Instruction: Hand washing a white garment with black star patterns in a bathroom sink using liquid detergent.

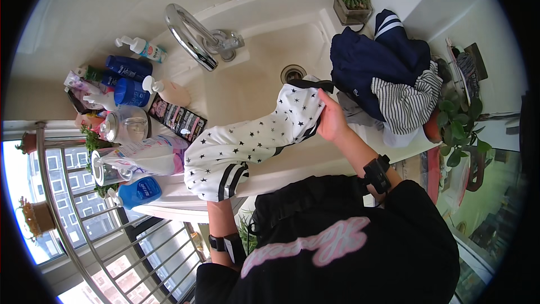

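A white garment with black stars (257,137) and black bands stretches across the front of the cream sink basin (261,93). My right hand (331,118) grips its far end at the black edging, near the drain (293,74). My left forearm runs into the garment's near left end, by the striped cuff, and the cloth hides my left hand. A heap of clothes lies on the right rim: a navy garment with white stripes (367,67), a black-and-white striped cloth (407,97) and a grey cloth (356,112).
A chrome faucet (192,38) arches over the basin's left side. Several bottles, including a blue one (140,192), and a black packet (177,117) crowd the left ledge. A potted cactus (353,6) stands at the back right corner, a leafy plant (457,128) at the right, and window rails at lower left.
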`<state>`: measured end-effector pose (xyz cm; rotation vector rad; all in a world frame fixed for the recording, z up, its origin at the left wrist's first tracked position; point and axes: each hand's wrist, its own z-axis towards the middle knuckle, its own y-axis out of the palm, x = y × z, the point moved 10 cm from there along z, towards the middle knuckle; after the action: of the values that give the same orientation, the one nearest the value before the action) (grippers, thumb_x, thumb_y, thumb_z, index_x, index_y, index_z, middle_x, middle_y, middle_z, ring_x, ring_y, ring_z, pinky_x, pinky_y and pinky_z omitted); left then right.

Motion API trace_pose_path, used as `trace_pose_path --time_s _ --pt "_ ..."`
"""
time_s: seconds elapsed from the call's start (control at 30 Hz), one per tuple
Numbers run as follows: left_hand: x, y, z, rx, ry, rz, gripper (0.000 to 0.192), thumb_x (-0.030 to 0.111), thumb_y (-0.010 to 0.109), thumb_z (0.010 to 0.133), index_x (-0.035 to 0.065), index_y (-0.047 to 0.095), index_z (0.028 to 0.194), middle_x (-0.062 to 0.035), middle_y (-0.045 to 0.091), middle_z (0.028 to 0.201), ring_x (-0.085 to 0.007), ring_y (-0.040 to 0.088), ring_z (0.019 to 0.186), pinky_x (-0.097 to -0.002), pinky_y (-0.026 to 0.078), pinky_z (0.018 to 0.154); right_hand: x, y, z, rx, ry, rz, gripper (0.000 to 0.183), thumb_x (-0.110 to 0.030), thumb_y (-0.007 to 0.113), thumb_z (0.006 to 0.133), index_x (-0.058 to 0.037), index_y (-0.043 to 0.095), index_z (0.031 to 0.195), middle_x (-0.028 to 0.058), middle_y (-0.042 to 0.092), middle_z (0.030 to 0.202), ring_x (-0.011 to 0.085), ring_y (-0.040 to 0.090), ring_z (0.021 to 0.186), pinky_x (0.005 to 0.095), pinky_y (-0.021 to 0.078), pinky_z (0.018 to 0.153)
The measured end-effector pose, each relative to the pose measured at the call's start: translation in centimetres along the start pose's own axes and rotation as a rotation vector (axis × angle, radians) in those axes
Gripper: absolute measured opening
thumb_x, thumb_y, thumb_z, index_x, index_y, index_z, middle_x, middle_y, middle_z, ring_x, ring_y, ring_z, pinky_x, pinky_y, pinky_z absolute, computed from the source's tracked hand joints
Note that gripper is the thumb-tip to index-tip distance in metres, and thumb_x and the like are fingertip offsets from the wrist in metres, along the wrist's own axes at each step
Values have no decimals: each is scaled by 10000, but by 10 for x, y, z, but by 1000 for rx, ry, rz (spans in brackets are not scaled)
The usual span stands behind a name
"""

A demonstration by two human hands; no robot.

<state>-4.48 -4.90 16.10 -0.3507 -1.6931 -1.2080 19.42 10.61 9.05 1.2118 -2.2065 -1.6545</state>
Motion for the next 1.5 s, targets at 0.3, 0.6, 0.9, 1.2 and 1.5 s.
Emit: trace_pose_path --time_s 0.3,0.6,0.9,1.2,1.5 --pt "-9 -4 1 -18 -32 -69 435 269 458 841 20 377 1189 -137 451 1170 -258 462 1034 -400 383 887 11 32 -12 -216 150 290 419 -314 382 916 -33 414 1225 134 493 1204 281 489 1106 426 386 949" --pt "-18 0 3 -46 -78 -130 471 289 449 852 24 361 1232 -143 437 1214 -269 452 1083 -419 375 926 10 65 -25 -318 233 466 411 -297 349 929 -33 396 1240 154 488 1204 307 487 1102 445 396 936" --pt "-54 7 -16 -227 -419 -523 569 437 347 876 103 276 1331 -132 341 1336 -308 347 1224 -491 267 1021 18 84 -33 -378 287 476 433 -304 341 929 -31 368 1264 144 464 1236 290 466 1126 426 388 934" --pt "-79 97 -19 -526 -326 641 482 120 643 757 30 443 1187 -70 539 1118 -165 520 996 -281 437 847 49 112 -48 -418 411 451 470 -332 354 922 -50 324 1298 107 448 1262 235 454 1149 381 354 970" --pt "-40 136 -11 -577 -169 1000 536 172 655 729 -31 424 1169 -135 534 1104 -213 542 976 -313 445 830 17 114 -52 -336 255 228 480 -361 335 919 -82 322 1309 88 420 1295 245 416 1185 398 298 1007"
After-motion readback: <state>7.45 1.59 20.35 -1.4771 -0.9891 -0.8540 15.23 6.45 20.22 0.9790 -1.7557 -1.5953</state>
